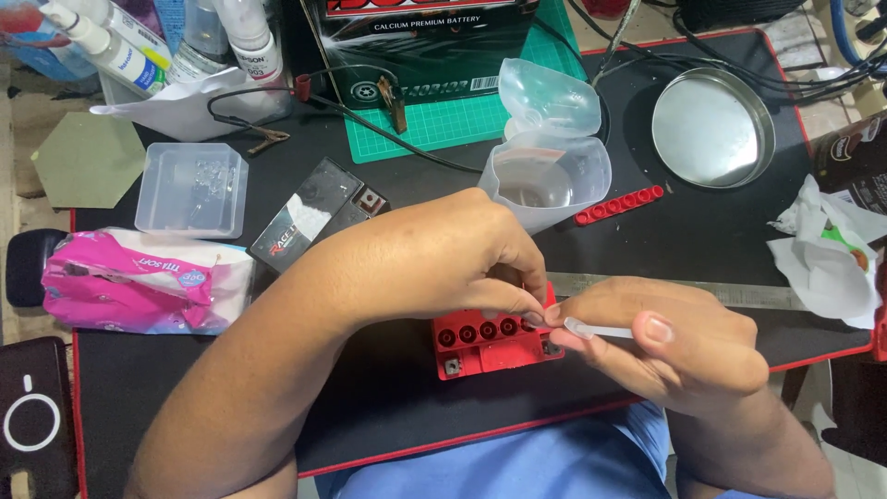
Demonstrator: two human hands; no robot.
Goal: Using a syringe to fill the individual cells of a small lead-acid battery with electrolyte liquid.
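Red battery case (494, 344): glossy hard plastic, smooth. Dropper (601, 330) at its right end: translucent soft plastic. Behind case: clear plastic jug (545, 185), smooth; steel ruler (739, 294), brushed; round metal tin (713, 127), dull sheen. Mat (388, 397) under case: matt black cloth-like, red-edged.

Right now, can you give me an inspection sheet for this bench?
Surface: black mat with red edge.
Job's things: red battery, row of open fill holes; thin clear tube.
Hands: left hand rests on the battery; right hand pinches the tube at a hole.
Clutter: clear jug, red cap strip, round metal dish, pink tissue pack, clear plastic box.
Cables: black wires over green cutting mat.
Surroundings: bottles at back.
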